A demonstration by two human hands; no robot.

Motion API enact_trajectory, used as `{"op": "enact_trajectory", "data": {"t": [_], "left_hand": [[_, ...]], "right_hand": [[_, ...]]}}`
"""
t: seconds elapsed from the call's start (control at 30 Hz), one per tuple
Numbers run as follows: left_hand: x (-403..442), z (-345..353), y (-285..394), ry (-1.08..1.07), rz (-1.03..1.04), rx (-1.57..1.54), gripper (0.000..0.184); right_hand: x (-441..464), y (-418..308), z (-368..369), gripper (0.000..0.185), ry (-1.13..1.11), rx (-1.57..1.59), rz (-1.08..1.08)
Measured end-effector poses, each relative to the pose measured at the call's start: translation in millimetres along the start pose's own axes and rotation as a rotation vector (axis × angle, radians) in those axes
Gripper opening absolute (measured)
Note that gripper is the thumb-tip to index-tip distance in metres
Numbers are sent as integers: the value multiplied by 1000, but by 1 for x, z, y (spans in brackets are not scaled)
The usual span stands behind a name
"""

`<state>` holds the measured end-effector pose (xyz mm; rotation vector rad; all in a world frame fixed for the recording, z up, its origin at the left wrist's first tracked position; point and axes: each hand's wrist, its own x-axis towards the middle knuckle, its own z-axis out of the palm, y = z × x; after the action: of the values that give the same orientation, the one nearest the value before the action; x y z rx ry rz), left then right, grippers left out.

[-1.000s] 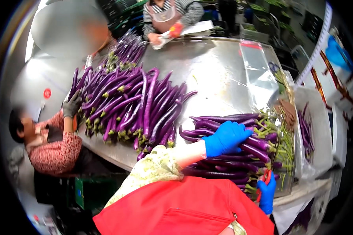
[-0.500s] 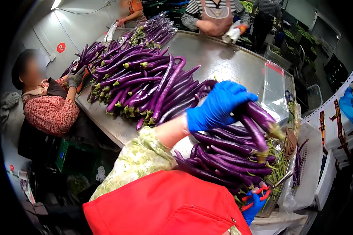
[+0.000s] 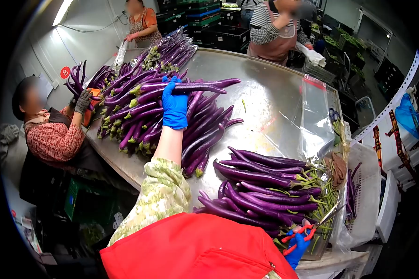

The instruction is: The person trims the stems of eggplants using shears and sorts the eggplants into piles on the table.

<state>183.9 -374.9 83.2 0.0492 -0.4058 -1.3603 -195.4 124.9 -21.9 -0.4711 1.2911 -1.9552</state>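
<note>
My left hand (image 3: 175, 109), in a blue glove, reaches to the large pile of purple eggplants (image 3: 139, 125). Its fingers wrap around long eggplants (image 3: 200, 87) on top, whose stem ends face left. Down at the right, my blue-gloved right hand (image 3: 300, 246) holds red-handled scissors (image 3: 307, 235), blades pointing up and right. Just above that hand lies a smaller group of eggplants (image 3: 265, 195), stem ends to the right. Cut green stems (image 3: 328, 204) are scattered beside it.
Clear plastic bags (image 3: 317, 116) lie on the metal table (image 3: 260, 83). A brown cloth (image 3: 336, 169) and a white basket (image 3: 365, 190) are at the right. A co-worker (image 3: 56, 130) at the left holds eggplants; two more people stand across the table.
My left hand has moved left from above the smaller group, where it held eggplants with stems pointing right, to the large pile. My right hand stays low with the scissors.
</note>
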Motion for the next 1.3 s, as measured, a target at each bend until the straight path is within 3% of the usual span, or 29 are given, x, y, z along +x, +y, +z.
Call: {"op": "enact_trajectory", "data": {"t": [0.07,0.13,0.2,0.3,0.37,0.43,0.6,0.63,0.67,0.7,0.73,0.77,0.8,0.87,1.0,1.07,1.13,1.2,1.23,1.3], "left_hand": [[-17,17,0,102,118,-43,40],[-5,2,18,91,249,-111,25],[-8,-12,30,213,293,-22,30],[-7,-89,30,110,116,1155,41],[-33,-84,25,-273,214,2197,45],[-45,-85,25,-682,427,2901,45],[-66,-63,15,-773,347,3008,38],[-68,-54,15,-808,758,2838,31],[-72,-44,12,-747,588,2759,25],[-80,-16,7,-673,439,2671,19],[-60,-63,3,-485,88,1796,20],[-42,-107,-2,-291,-44,863,24],[-68,-44,-7,-51,-383,275,26],[-105,30,-60,-3,-430,677,26],[-176,87,-149,-713,-870,1156,39],[-200,77,-183,-1008,-1028,1277,54],[-201,31,-229,-1360,-842,1478,65],[-194,35,-250,-1337,-1077,1402,76],[-190,-4,-268,-1323,-1008,1541,84],[-184,13,-274,-1395,-1027,1625,88]], "right_hand": [[-1,-1,-1,74,-1,-3,9],[-2,-2,-1,75,-22,2,19],[3,-3,-2,75,-29,-11,28],[5,-4,-2,75,-10,-28,36],[5,-5,-3,76,-4,-36,39],[5,-5,-4,76,11,-44,42],[5,1,-14,77,67,-82,98],[1,-11,12,77,101,-87,130],[-6,-24,38,75,215,-63,78],[-8,-23,33,75,186,7,94],[-7,-26,34,72,131,-30,167],[-13,-28,41,67,190,-75,126],[-13,-24,31,64,126,-89,153],[-12,-28,33,63,98,-104,162],[-16,-27,34,56,125,-31,178],[-15,-28,33,56,121,-41,184],[-17,-26,31,56,135,-22,192],[-20,-20,27,56,130,8,192],[-20,-16,26,65,183,-21,194],[-18,-13,19,66,136,-25,225]]}}
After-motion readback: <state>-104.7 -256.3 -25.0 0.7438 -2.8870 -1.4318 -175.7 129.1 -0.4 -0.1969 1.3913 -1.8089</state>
